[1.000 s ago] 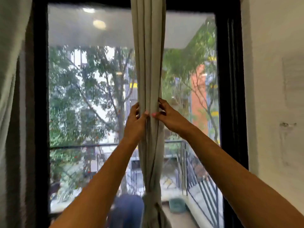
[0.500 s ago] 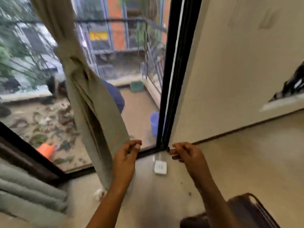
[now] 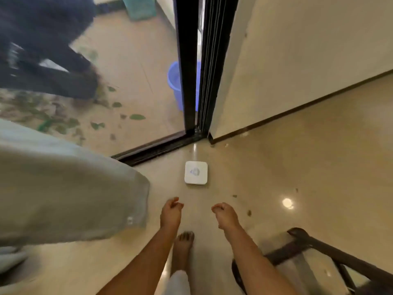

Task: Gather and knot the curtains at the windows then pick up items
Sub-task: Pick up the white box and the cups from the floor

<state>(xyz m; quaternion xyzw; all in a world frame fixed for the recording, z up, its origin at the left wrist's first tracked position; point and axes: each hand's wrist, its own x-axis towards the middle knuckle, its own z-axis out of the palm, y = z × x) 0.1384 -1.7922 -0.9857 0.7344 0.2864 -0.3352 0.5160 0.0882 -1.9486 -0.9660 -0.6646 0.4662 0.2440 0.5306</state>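
A small white square item (image 3: 195, 172) lies on the beige floor near the corner of the black window frame (image 3: 187, 64). My left hand (image 3: 171, 212) and my right hand (image 3: 224, 215) hover side by side just short of it, fingers loosely curled and holding nothing. The pale curtain (image 3: 63, 188) hangs free at the left, its lower end spread wide, apart from both hands. My bare foot (image 3: 183, 248) stands on the floor between my forearms.
A dark wooden chair (image 3: 314, 258) stands at the lower right. Behind the glass are a blue bucket (image 3: 175, 81), scattered leaves and a person in dark clothes (image 3: 42, 50). A cream wall (image 3: 297, 50) with dark skirting runs to the right.
The view has swung down from the window to the floor. My left hand let go of the curtain, and both hands dropped low, close to the white item.
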